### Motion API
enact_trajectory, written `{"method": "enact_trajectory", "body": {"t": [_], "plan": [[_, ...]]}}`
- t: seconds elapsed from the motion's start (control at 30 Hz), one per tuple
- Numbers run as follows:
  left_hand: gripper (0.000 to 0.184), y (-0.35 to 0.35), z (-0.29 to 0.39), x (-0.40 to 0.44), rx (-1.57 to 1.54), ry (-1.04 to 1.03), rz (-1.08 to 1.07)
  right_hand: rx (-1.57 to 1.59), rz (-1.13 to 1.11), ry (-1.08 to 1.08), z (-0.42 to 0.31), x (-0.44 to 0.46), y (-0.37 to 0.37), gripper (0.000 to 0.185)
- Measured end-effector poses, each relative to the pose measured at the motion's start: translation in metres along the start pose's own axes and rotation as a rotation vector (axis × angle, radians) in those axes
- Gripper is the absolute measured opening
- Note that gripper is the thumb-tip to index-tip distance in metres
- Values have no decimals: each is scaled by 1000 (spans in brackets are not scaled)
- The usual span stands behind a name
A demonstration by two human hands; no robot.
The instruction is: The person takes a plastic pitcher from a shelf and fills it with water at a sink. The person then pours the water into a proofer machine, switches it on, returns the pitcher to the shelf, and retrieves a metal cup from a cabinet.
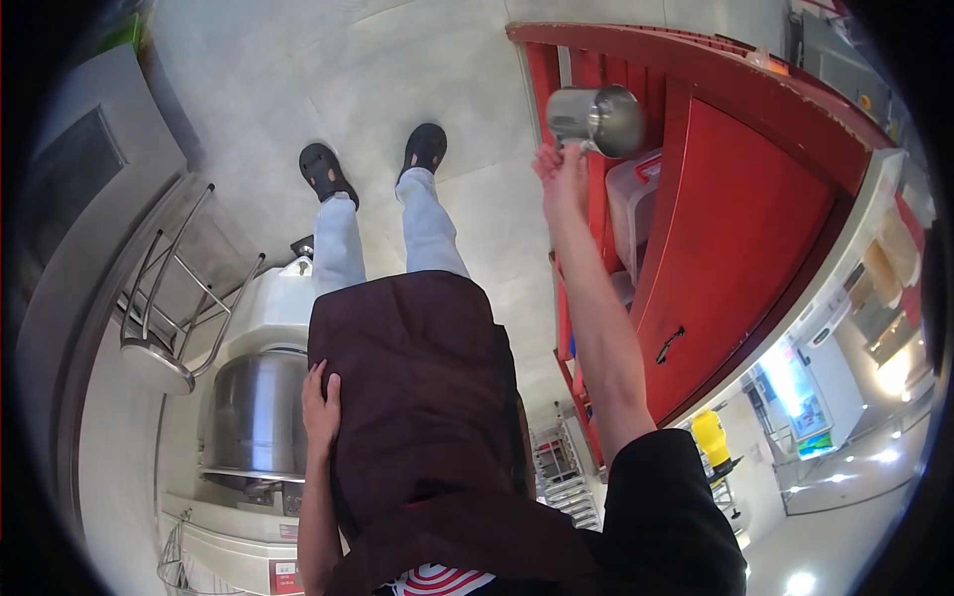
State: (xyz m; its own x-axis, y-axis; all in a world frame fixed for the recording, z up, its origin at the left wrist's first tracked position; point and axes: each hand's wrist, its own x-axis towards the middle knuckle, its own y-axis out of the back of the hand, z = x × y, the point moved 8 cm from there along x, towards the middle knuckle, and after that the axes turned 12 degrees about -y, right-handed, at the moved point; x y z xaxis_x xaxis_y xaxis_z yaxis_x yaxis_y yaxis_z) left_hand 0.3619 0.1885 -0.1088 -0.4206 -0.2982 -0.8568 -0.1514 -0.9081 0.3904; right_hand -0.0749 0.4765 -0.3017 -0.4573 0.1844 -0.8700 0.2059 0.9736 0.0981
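Note:
A shiny metal pitcher (596,120) is tilted on its side in front of the open part of the red cabinet, at the upper right. My right hand (563,177) is at its lower side, with the fingers partly curled and blurred; the exact grip on the handle is hard to make out. Just beyond the hand, a clear plastic container (633,204) with a red clip stands inside the cabinet. My left hand (321,404) rests against the side of the dark apron (412,377), its fingers apart and holding nothing.
The red cabinet door (740,223) is at the right, beside a white counter edge (765,348). A large steel mixing bowl (256,412) stands to my left, with a metal stool (159,363) above it in view. Grey floor (397,70) lies ahead, under my feet.

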Motion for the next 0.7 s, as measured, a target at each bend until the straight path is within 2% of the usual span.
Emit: {"method": "enact_trajectory", "body": {"t": [0.23, 0.33, 0.47, 0.63, 0.7], "plan": [[45, -6, -6, -5, -14, 16, 34, 219, 90, 46, -38, 40, 45, 32], [44, -3, -4, -9, 7, 39, 32, 245, 37, 29, -49, 80, 52, 33], [42, 3, 3, -12, 3, 22, 83, 233, 113, 23, -65, 102, 46, 38], [43, 4, -6, -19, -1, 24, 120, 159, 46, 36, -75, 115, 45, 39], [45, 16, -5, 8, 2, -19, 145, 16, 126, 25, -82, 108, 38, 40]]}}
